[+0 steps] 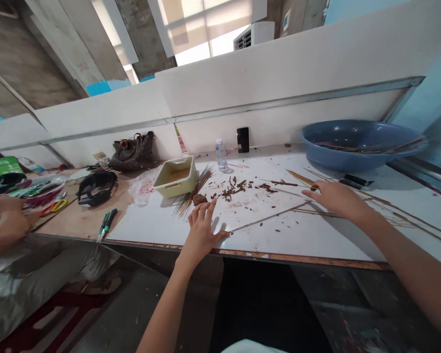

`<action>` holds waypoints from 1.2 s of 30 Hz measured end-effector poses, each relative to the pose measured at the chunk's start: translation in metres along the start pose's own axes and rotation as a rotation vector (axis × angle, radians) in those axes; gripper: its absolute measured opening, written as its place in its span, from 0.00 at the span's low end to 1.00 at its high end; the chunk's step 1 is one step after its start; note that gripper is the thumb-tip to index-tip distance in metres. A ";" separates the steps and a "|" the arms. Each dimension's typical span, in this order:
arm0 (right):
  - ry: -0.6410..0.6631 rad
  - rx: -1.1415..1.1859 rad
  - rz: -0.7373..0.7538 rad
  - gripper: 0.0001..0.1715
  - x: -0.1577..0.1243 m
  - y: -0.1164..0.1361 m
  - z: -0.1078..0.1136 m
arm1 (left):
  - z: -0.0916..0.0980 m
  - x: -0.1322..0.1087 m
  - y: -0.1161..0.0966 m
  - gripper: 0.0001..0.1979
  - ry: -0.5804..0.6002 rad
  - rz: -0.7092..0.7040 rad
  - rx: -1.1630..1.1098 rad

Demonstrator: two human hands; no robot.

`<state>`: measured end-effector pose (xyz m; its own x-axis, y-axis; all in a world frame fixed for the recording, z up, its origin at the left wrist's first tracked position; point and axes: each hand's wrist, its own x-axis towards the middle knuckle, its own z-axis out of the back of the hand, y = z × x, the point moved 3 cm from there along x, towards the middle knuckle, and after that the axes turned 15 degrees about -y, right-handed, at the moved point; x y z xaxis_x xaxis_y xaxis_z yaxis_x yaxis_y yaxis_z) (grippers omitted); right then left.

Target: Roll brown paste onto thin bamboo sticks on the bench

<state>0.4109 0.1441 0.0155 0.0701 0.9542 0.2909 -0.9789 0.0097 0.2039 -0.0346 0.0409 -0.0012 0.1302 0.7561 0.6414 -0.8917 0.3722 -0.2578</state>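
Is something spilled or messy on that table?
Yes. Brown bits lie scattered over the white table, between the tray and the right hand. Thin sticks lie strewn at odd angles under and past that hand, not bundled.

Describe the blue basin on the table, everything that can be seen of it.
The blue basin is a wide, shallow, round bowl, plastic by its look, with a thick rim. It sits upright at the far right of the white table, close to the back panel. Long thin sticks lie inside it, some ends poking over the right rim. The right hand lies flat on the table in front of it, apart from it.
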 end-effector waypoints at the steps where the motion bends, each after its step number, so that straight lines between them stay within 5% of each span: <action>1: -0.002 -0.013 0.000 0.29 0.002 -0.007 -0.003 | 0.000 0.001 -0.001 0.60 0.004 -0.007 0.014; 7: -0.027 0.137 0.181 0.25 0.007 -0.015 -0.006 | 0.012 0.000 -0.003 0.53 0.015 -0.083 0.144; 11: 0.035 0.182 0.312 0.28 0.017 0.011 0.007 | 0.029 0.002 -0.008 0.45 0.070 -0.162 0.222; 15: 0.124 0.230 0.431 0.21 0.028 0.044 0.010 | 0.038 0.031 -0.039 0.29 0.108 -0.255 0.156; 20: 0.120 0.261 0.590 0.12 0.023 0.068 -0.010 | 0.003 0.094 -0.081 0.15 0.113 -0.398 0.000; 24: 0.021 0.313 0.745 0.10 0.009 0.070 -0.023 | -0.042 0.125 -0.083 0.13 0.200 -0.514 -0.037; 30: 0.013 0.314 0.841 0.10 0.002 0.060 -0.016 | -0.084 0.124 -0.079 0.13 0.205 -0.453 -0.036; 36: -0.094 0.392 0.842 0.08 -0.009 0.079 -0.018 | -0.081 0.108 -0.073 0.09 0.235 -0.425 -0.162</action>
<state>0.3295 0.1421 0.0122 -0.6007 0.5729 0.5576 -0.5810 -0.7919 0.1877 0.0798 0.1383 0.0284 0.5773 0.6132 0.5391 -0.6623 0.7379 -0.1301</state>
